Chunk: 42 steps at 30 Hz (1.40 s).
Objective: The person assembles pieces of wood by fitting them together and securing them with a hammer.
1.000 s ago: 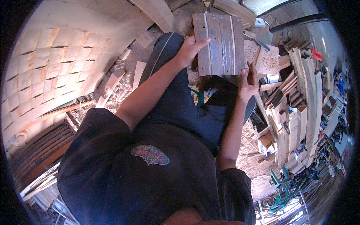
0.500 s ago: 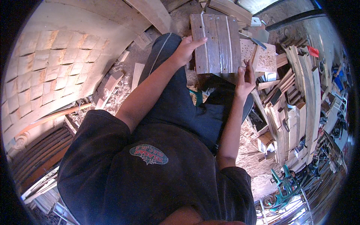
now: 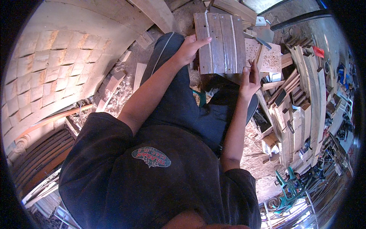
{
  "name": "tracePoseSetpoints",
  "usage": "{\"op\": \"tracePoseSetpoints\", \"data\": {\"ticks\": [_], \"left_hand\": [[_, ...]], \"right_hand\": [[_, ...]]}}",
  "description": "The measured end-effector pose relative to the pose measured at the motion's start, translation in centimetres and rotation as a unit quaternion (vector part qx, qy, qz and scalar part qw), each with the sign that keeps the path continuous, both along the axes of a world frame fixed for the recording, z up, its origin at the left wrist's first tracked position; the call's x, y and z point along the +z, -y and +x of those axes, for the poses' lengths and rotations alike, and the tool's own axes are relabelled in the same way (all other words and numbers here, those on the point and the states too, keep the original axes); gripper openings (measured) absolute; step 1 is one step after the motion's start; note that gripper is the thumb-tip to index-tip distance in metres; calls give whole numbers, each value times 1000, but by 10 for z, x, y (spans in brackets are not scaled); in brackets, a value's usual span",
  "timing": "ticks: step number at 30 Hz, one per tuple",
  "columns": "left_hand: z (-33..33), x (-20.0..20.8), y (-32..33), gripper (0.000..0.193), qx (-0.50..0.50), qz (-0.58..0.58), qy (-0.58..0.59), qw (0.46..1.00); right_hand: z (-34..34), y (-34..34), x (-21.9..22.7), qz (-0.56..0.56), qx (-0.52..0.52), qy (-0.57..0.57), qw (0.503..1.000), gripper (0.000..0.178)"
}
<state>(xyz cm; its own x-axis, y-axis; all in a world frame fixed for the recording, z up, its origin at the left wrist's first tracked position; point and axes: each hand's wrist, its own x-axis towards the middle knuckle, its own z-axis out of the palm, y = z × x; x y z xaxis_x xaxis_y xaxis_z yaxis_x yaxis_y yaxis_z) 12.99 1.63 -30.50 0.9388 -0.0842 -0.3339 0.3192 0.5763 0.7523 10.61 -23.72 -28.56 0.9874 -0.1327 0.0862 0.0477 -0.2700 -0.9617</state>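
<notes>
Seen from the head camera, there is one weathered grey-brown wooden panel (image 3: 222, 42), made of about four narrow slats side by side, with two pale strips running down its length. It is held out in front of the person's knees, above the dark trousers (image 3: 183, 103). Its long axis and its slats run away from the person, toward the top of the picture, with the flat face turned up to the camera.

Two hands are on it. The left hand (image 3: 189, 49) grips the panel's left edge, thumb lying over the face and fingers curled behind. The right hand (image 3: 249, 81) holds the lower right corner, fingers upright against the right edge, closed on the wood.

Just right of the panel lies one pale square board speckled with small holes (image 3: 267, 58). Further right a large stack of pale wooden planks and offcuts (image 3: 305, 99) leans, too many to count. Wood shavings (image 3: 122, 95) litter the floor on the left.
</notes>
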Motion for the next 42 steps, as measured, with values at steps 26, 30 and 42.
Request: {"op": "tracePoseSetpoints", "data": {"ticks": [26, 30, 42], "left_hand": [[3, -6, 0, 35, -5, 26, 11, 1000], [4, -10, 0, 35, -4, 24, 21, 999], [3, -8, -3, 36, -16, 33, 16, 999]], "right_hand": [[0, 2, -6, 13, 0, 15, 1000, 48], [0, 2, -5, 3, -1, 10, 1000, 48], [1, 1, -7, -34, -6, 55, 998, 47]]}}
